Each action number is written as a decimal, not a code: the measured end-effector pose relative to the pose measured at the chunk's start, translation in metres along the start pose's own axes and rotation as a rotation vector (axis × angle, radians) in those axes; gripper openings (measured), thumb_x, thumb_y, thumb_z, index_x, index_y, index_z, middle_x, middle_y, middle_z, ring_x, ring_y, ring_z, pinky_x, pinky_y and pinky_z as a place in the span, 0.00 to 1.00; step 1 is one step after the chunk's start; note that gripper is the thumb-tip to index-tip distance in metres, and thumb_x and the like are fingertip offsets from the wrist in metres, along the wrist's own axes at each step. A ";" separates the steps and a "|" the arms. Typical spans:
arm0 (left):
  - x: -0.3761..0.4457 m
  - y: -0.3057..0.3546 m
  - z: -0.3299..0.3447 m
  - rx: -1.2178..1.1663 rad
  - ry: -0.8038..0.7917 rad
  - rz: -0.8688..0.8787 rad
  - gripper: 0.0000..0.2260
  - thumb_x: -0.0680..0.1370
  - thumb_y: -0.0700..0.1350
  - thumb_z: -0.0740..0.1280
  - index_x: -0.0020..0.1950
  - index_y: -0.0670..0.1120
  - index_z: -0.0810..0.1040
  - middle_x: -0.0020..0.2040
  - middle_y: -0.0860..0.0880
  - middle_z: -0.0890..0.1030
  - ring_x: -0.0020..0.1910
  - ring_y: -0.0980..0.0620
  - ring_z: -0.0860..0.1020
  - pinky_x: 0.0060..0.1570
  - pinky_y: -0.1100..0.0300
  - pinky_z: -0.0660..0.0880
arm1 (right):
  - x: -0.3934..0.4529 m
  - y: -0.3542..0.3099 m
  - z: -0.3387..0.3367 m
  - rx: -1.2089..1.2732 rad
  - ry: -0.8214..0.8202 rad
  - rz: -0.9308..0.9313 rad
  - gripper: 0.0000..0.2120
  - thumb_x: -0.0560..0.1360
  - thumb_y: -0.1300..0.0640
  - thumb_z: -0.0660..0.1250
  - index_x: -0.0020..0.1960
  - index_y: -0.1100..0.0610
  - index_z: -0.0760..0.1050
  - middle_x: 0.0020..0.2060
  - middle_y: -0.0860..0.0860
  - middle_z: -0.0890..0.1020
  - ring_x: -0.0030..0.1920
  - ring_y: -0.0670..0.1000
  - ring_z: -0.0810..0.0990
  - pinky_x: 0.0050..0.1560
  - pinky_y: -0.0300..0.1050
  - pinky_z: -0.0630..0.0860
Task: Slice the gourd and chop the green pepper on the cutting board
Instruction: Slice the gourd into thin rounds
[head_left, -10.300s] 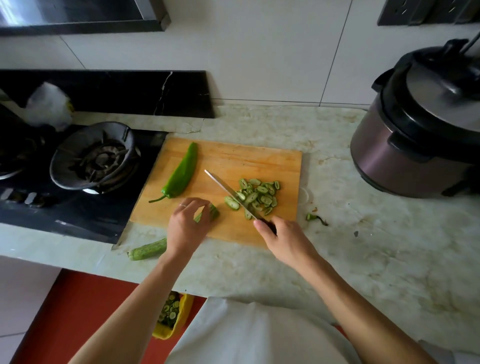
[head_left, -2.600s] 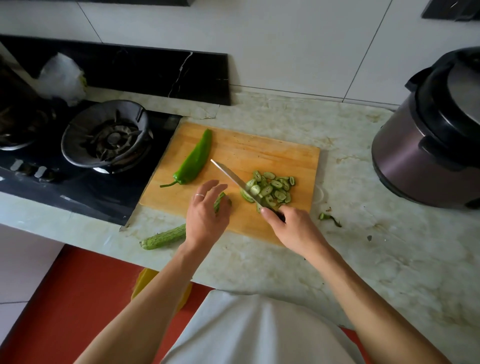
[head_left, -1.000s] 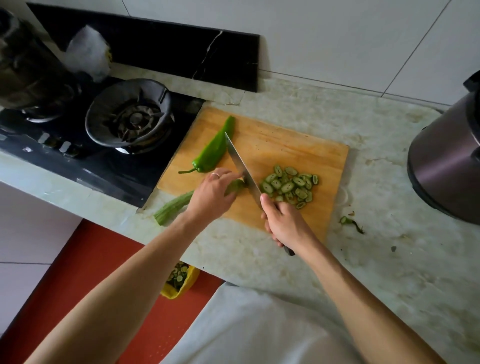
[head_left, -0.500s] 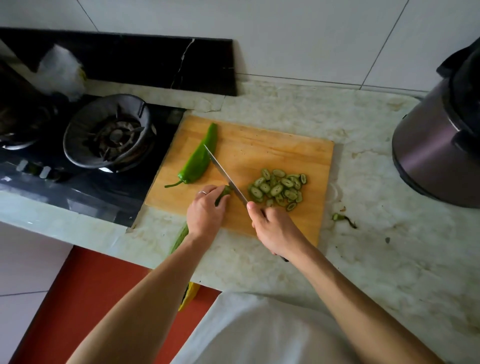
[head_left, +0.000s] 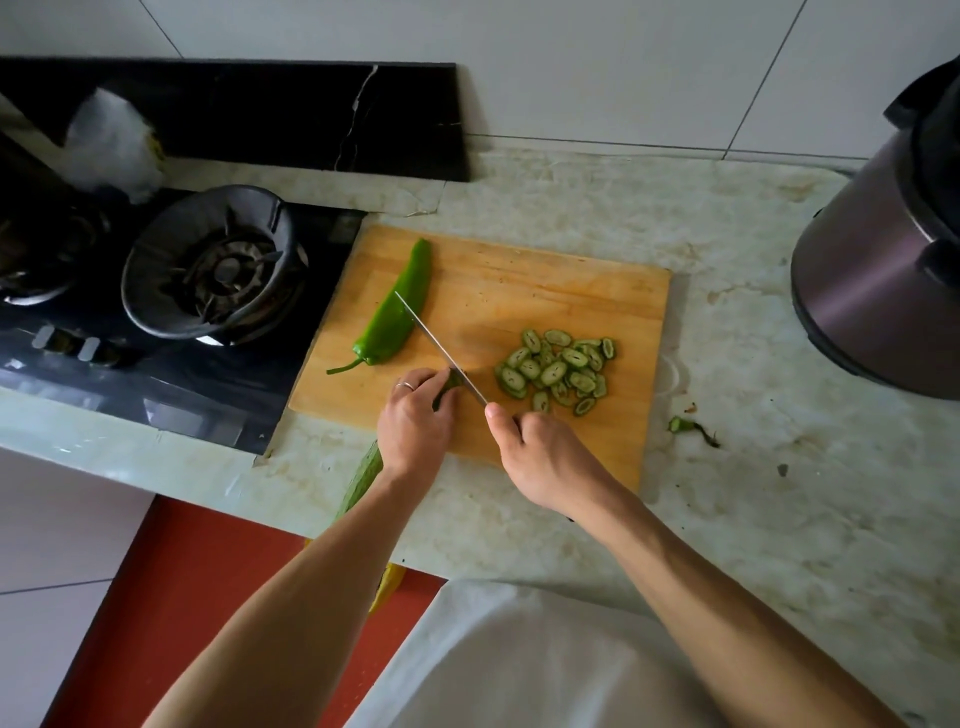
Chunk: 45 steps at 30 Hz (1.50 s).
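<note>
A whole green pepper (head_left: 396, 315) is lying at the left of the wooden cutting board (head_left: 545, 291). The left hand (head_left: 415, 426) is curling over the gourd (head_left: 358, 480), pinning its end on the board's near edge. The right hand (head_left: 545, 457) is gripping the knife (head_left: 441, 349), blade against that end. Gourd slices (head_left: 558, 370) are lying piled to the right.

My left hand (head_left: 415, 423) covers most of the long ridged green gourd (head_left: 358, 480), leaving only its cut tip and the stretch beneath my wrist visible. My right hand (head_left: 545, 457) hides the handle of the thin steel knife (head_left: 439, 347). The purple-brown metal cooker (head_left: 878, 270) is cut off by the right edge. I cannot tell what the crumpled white thing (head_left: 109, 140) behind the black gas stove (head_left: 208, 270) is, nor the small green scrap (head_left: 691, 428) on the pale marble counter (head_left: 753, 493).
</note>
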<state>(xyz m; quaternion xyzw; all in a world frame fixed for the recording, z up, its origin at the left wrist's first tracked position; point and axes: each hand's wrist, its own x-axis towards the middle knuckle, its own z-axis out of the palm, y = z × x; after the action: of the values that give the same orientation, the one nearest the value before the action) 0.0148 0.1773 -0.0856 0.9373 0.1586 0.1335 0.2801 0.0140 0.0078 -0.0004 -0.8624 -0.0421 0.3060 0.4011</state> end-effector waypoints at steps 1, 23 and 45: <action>0.000 0.000 0.001 -0.002 -0.001 -0.003 0.13 0.74 0.39 0.74 0.58 0.43 0.85 0.54 0.47 0.84 0.52 0.44 0.81 0.47 0.56 0.76 | 0.000 -0.001 -0.001 -0.018 -0.008 -0.001 0.28 0.83 0.39 0.50 0.35 0.58 0.69 0.35 0.57 0.76 0.40 0.57 0.74 0.41 0.44 0.65; 0.002 -0.004 0.001 -0.026 -0.041 -0.010 0.12 0.75 0.37 0.71 0.58 0.41 0.84 0.53 0.46 0.82 0.52 0.46 0.79 0.51 0.64 0.70 | 0.029 0.002 0.019 -0.113 0.035 -0.066 0.31 0.83 0.39 0.48 0.42 0.61 0.78 0.36 0.60 0.80 0.41 0.60 0.80 0.38 0.44 0.66; 0.000 -0.004 -0.005 -0.074 -0.006 0.061 0.13 0.74 0.34 0.71 0.57 0.42 0.84 0.52 0.46 0.82 0.51 0.45 0.80 0.50 0.52 0.78 | 0.023 0.010 0.027 -0.016 0.080 -0.059 0.24 0.83 0.39 0.51 0.42 0.57 0.72 0.42 0.61 0.83 0.45 0.61 0.80 0.37 0.43 0.63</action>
<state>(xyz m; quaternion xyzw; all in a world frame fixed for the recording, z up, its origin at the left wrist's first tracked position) 0.0121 0.1825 -0.0839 0.9312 0.1239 0.1449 0.3107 0.0155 0.0264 -0.0321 -0.8755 -0.0541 0.2591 0.4042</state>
